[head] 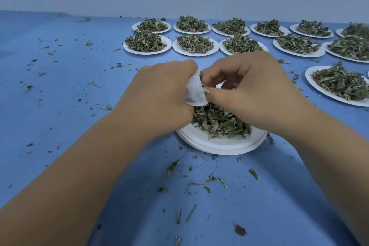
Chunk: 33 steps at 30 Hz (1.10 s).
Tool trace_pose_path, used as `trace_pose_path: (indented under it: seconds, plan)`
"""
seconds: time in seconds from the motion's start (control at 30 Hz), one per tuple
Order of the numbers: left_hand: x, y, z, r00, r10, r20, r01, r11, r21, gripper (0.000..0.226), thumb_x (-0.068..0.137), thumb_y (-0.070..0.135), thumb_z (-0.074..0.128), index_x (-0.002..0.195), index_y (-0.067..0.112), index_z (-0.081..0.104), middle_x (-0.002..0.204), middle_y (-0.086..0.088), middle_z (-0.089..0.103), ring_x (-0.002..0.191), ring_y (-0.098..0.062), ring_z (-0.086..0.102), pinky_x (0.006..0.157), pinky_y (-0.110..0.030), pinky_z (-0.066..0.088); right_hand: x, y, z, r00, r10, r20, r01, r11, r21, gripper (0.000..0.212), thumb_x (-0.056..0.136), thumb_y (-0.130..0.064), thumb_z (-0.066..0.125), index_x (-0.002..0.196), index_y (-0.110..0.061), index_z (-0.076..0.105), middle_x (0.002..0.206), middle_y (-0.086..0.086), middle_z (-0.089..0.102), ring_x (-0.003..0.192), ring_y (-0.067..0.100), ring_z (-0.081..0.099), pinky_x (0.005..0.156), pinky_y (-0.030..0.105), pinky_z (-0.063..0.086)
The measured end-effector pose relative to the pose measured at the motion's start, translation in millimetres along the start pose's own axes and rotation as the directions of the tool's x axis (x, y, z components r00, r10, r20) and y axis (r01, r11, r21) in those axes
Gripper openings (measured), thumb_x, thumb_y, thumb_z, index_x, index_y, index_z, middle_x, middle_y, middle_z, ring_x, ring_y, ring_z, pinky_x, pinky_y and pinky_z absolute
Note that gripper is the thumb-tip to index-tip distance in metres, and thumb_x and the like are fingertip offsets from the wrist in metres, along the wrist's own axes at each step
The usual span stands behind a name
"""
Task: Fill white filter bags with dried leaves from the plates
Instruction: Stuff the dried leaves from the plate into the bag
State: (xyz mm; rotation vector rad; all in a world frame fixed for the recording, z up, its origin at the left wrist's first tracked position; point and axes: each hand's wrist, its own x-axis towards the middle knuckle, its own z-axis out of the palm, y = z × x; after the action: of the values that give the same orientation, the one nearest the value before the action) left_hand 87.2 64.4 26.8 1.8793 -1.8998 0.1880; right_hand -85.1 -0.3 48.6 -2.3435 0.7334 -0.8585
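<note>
On a blue table (60, 86), two rows of white plates (168, 43) are set out along the far edge from the centre to the right, and each plate is heaped with dried green leaves (146, 42). The rightmost plates in both rows are cut off by the frame and blurred. Nearer and in the centre, a stack of white plates (219, 145) is seen, with more than one rim showing. A flatter pile of dried leaves (217, 120) lies on the top plate, partly hidden by both hands. At the right, apart from the rows, a further single plate (311, 78) is loaded with leaves. Loose leaf fragments (199, 183) are scattered over the table, thickest in front of the stack. The left hand (159, 94) is held above the left part of the stack, with its fingers curled round a white filter bag (194, 92), which is gripped between the two hands just over the leaf pile. The bag is small, soft and creased, with its lower corner hanging free toward the leaves. Its mouth is turned to the right, and how full it is cannot be told. The right hand (253, 90) is clenched at that mouth, with a few leaf pieces (205, 87) pinched between thumb and fingertips against the bag's edge.
</note>
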Motion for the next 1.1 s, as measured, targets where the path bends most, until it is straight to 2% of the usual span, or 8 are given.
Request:
trace_pose_path:
  seconds: [0.17,0.37,0.53,0.67,0.8,0.93,1.03,1.1]
  plan:
    - [-2,-10,2,0.999,-0.030,-0.014,0.029,0.998,-0.060,0.023,0.067,0.023,0.065,0.082,0.026,0.047,0.067,0.005,0.048,0.062,-0.016,0.047,0.054,-0.030,0.022,-4,-2,-4,0.964,0.003,0.266,-0.001,1.000,-0.009,0.050,0.088,0.003,0.063,0.097,-0.045,0.076,0.074,-0.025,0.062,0.057,-0.006,0.051,0.059,0.004,0.038]
    - [-3,-9,4,0.997,-0.061,-0.048,0.056,0.993,-0.109,0.020,0.065,0.027,0.058,0.081,0.024,0.047,0.067,0.004,0.049,0.064,-0.019,0.049,0.052,-0.033,0.034,-5,-2,-4,0.997,-0.040,0.065,0.037,0.998,0.049,0.033,0.080,-0.014,0.057,0.100,-0.034,0.073,0.102,-0.028,0.071,0.103,-0.017,0.060,0.082,0.000,0.037]
    - [-5,-8,7,0.994,-0.094,-0.057,0.081,0.976,-0.203,0.021,0.064,0.031,0.055,0.084,0.029,0.048,0.066,0.006,0.051,0.063,-0.018,0.051,0.052,-0.035,0.041,-9,0,0,0.998,-0.041,0.040,0.039,0.999,0.035,0.028,0.083,-0.022,0.058,0.095,-0.039,0.077,0.098,-0.019,0.066,0.103,-0.005,0.058,0.084,0.006,0.038]
    - [-5,-6,9,0.992,-0.070,-0.100,0.047,0.974,-0.224,0.025,0.067,0.032,0.061,0.074,0.035,0.038,0.058,0.009,0.046,0.054,-0.009,0.046,0.049,-0.028,0.028,-6,-4,10,0.972,-0.131,0.194,0.127,0.991,0.034,0.024,0.083,-0.011,0.055,0.076,-0.029,0.070,0.094,0.001,0.064,0.102,0.012,0.057,0.079,0.023,0.040]
    - [-6,-7,9,0.990,-0.060,-0.129,0.033,0.979,-0.200,0.031,0.071,0.037,0.064,0.071,0.035,0.033,0.056,0.009,0.040,0.051,-0.009,0.041,0.049,-0.028,0.024,-7,0,-1,0.994,-0.083,0.071,0.069,0.980,0.184,0.041,0.079,-0.004,0.055,0.097,-0.035,0.075,0.107,-0.018,0.073,0.107,0.014,0.067,0.095,0.033,0.052]
    - [-6,-4,9,0.990,-0.074,-0.124,0.045,0.975,-0.219,0.029,0.071,0.037,0.063,0.071,0.033,0.034,0.058,0.008,0.042,0.054,-0.009,0.043,0.050,-0.028,0.026,-7,2,-1,0.992,-0.096,0.085,0.085,0.988,0.128,0.040,0.077,-0.007,0.052,0.096,-0.033,0.077,0.104,-0.014,0.071,0.107,0.006,0.063,0.092,0.023,0.049]
    - [-6,-1,8,0.990,-0.063,-0.124,0.034,0.974,-0.225,0.025,0.067,0.038,0.061,0.070,0.035,0.036,0.057,0.009,0.044,0.054,-0.009,0.044,0.050,-0.028,0.026,-7,-2,8,0.955,-0.188,0.231,0.185,0.982,0.033,0.029,0.078,-0.006,0.051,0.089,-0.021,0.073,0.093,0.006,0.066,0.096,0.022,0.060,0.083,0.037,0.047]
    - [-7,-3,9,0.987,-0.066,-0.148,0.031,0.973,-0.228,0.024,0.068,0.039,0.059,0.069,0.036,0.035,0.059,0.010,0.046,0.052,-0.010,0.042,0.049,-0.028,0.024,-7,-1,6,0.967,-0.178,0.183,0.159,0.981,0.110,0.034,0.077,-0.003,0.051,0.095,-0.020,0.075,0.102,0.001,0.071,0.101,0.015,0.063,0.090,0.030,0.048]
